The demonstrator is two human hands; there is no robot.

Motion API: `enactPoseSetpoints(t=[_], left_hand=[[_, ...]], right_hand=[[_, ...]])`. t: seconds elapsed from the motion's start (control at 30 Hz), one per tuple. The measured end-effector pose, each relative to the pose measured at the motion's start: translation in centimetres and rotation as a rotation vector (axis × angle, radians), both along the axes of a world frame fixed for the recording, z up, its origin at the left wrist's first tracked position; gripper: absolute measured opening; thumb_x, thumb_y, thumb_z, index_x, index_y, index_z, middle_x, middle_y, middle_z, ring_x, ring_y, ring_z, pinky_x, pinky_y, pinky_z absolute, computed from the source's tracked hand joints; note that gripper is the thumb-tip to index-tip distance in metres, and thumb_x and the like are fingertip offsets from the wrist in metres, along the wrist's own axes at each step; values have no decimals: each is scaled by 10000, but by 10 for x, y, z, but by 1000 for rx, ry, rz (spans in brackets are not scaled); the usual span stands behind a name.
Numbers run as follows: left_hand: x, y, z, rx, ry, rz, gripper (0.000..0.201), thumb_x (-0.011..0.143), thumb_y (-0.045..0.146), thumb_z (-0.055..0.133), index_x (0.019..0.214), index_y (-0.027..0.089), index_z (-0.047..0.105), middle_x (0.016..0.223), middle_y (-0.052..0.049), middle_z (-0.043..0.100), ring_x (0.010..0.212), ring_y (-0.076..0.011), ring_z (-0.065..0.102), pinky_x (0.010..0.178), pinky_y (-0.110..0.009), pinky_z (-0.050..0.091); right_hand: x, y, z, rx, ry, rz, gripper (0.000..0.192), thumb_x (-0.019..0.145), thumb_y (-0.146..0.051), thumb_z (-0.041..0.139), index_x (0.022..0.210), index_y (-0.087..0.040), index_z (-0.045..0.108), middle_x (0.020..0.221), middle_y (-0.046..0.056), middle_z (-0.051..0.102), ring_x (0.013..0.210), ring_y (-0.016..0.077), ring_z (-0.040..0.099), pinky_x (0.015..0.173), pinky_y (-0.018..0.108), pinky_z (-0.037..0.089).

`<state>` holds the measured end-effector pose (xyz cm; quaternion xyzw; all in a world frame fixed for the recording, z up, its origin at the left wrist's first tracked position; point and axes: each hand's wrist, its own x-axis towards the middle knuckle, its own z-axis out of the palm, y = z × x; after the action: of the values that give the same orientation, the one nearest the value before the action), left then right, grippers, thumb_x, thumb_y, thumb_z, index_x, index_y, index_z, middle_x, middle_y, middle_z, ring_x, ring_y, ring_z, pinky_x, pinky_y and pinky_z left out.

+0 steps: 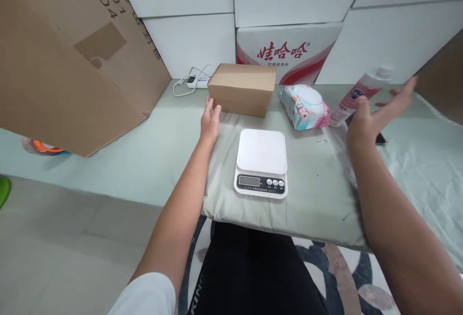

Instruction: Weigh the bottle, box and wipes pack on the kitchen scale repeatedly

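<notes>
My left hand is beside the left front edge of a small brown cardboard box, its fingers stretched out and apart. Whether its fingertips touch the box I cannot tell. My right hand is raised with thumb and fingers spread, right in front of a pink and white bottle with a white cap. It does not grip the bottle, and part of the bottle's right side is behind it. Between my forearms a white digital scale lies flat, its platform bare and its display blank.
A wet-wipes pack lies right of the small box. Behind are a white power strip with cable and a white carton with red lettering. A large carton fills the left, with tape rolls under it. A dark object is partly hidden.
</notes>
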<state>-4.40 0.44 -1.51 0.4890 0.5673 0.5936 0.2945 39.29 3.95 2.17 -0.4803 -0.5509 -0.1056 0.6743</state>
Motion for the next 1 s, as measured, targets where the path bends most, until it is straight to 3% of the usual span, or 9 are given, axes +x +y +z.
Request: enactPoseSetpoints(t=[0.07,0.1,0.2,0.33,0.47,0.63,0.77,0.87,1.0], left_hand=[[0,1,0,-1,-40,-21,805,962,677,618,1661,336,414,1795,6,286,1689,-249,179,1380,-368,190],[0,2,0,1,-54,-38,829,957,676,626,1676,342,381,1795,9,289,1689,-246,184,1380,-368,193],[-2,6,-1,35,-83,-71,868,939,665,656,1677,303,380,1792,-28,308,1689,-266,199,1383,-394,184],[-7,10,-3,27,-146,7,783,946,612,664,1626,280,463,1752,-84,388,1676,-289,259,1372,-434,207],[-11,11,-5,-9,-174,9,623,963,549,655,1524,291,571,1674,-96,445,1613,-287,385,1338,-461,278],[-13,13,-7,29,-220,26,487,909,564,724,1312,293,695,1570,-87,511,1549,-277,456,1294,-439,347],[-9,6,3,122,-275,-42,520,885,647,730,1269,306,649,1460,-77,638,1431,-251,575,1219,-441,444],[0,-17,20,162,-289,-108,569,889,681,711,1333,344,593,1397,-56,695,1343,-243,652,1176,-455,486],[15,-74,39,191,-246,-236,675,896,664,700,1485,372,543,1546,-64,627,1494,-292,554,1236,-482,443]], right_hand=[[-24,-21,18,217,-102,-17,871,739,-260,841,1541,-282,501,1407,184,560,1244,353,567,905,484,460],[-41,-30,24,233,-104,74,711,827,-341,778,1495,-308,539,1368,155,582,1182,326,609,859,465,481],[-103,-35,29,-69,-110,557,581,937,-570,637,1466,-350,543,1316,103,649,1110,288,665,921,483,552],[-163,2,8,-564,96,809,784,865,-763,623,1513,-346,479,1504,94,594,1405,321,555,1165,578,484],[-175,34,-12,-758,305,980,896,791,-735,700,1567,-375,433,1525,69,605,1396,331,583,1141,626,505],[-171,31,-17,-721,308,1020,777,838,-531,681,1570,-439,438,1496,8,633,1296,271,628,1100,594,550],[-166,17,-5,-612,163,946,747,872,-482,657,1586,-416,445,1556,10,584,1313,257,590,1112,512,561],[-153,-10,8,-505,36,854,787,898,-523,658,1630,-441,381,1597,14,541,1294,267,591,1087,498,581],[-123,-72,16,-401,-71,782,866,913,-596,676,1673,-494,273,1662,22,446,1237,275,617,1008,517,623]])
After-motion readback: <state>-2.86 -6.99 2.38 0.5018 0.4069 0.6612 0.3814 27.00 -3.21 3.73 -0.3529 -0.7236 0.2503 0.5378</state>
